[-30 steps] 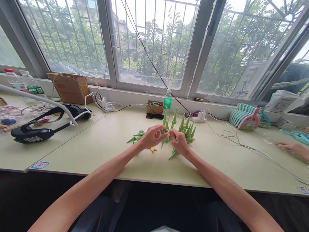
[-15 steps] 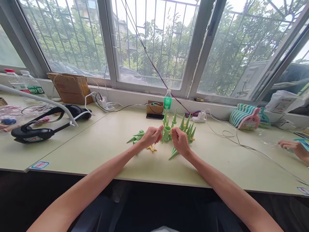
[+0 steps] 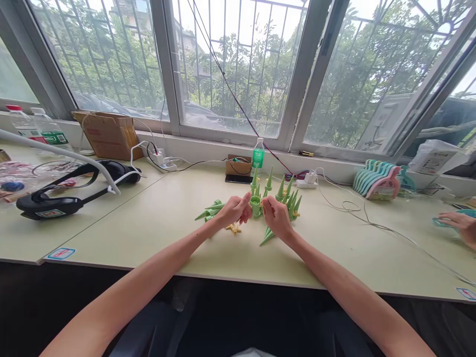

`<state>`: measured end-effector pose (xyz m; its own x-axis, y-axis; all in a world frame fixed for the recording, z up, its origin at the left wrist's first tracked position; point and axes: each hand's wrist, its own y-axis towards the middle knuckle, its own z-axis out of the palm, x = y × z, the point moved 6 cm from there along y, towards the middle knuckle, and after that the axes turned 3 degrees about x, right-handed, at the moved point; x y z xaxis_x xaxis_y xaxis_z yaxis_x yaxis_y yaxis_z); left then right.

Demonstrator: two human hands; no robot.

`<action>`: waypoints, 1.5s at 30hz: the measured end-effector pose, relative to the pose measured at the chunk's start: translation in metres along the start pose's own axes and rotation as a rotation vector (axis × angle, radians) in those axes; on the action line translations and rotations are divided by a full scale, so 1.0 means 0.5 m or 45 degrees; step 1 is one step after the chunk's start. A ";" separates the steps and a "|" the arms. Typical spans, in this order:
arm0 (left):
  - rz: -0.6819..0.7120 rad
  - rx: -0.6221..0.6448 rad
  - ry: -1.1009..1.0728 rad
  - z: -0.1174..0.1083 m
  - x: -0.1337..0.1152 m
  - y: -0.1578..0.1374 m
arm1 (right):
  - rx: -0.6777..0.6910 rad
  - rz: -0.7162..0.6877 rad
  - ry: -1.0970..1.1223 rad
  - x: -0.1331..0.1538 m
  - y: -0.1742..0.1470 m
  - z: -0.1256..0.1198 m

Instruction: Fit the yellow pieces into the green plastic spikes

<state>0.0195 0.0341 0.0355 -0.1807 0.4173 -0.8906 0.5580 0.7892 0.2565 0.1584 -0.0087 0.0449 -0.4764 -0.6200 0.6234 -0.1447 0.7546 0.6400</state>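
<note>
Between my two hands is a green plastic watering spike (image 3: 256, 207) with its round open end up and towards me. My left hand (image 3: 235, 210) is closed on its left side. At the other side, the closed fingers of my right hand (image 3: 275, 214) pinch a small yellow valve (image 3: 262, 203), mostly hidden, against the spike. Several green spikes (image 3: 292, 198), some with yellow valves, stand point-up just beyond my right hand. Others (image 3: 212, 210) lie left of my left hand, and one more (image 3: 267, 239) lies below my right wrist. Loose yellow valves (image 3: 234, 228) sit near my left wrist.
Behind the spikes stand a green-labelled bottle (image 3: 258, 154), a small cardboard box (image 3: 238, 166) and a dark phone (image 3: 238, 178). A black headset (image 3: 74, 193) lies left. White cables cross the right side, near stacked hangers (image 3: 377, 179). Another person's hand (image 3: 459, 224) is at far right.
The held spike has shifted slightly left and tilted, showing more of its opening. Both my hands keep their grip. The other person's hand has moved right, with a turquoise item now beside it.
</note>
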 end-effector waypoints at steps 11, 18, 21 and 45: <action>0.030 0.064 0.050 0.004 0.011 0.001 | 0.014 0.034 0.052 -0.005 0.003 -0.002; 0.060 0.107 0.078 0.008 0.001 -0.004 | -0.001 0.049 0.041 -0.005 0.003 -0.002; 0.094 0.114 0.105 0.010 -0.007 -0.007 | -0.006 0.046 0.048 -0.004 0.003 -0.001; 0.164 0.070 0.171 0.007 -0.026 -0.022 | -0.044 0.024 -0.008 -0.003 0.002 -0.005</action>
<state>0.0186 0.0184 0.0432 -0.2097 0.5724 -0.7927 0.6260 0.7014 0.3409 0.1612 -0.0075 0.0457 -0.4844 -0.6042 0.6327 -0.1056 0.7583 0.6433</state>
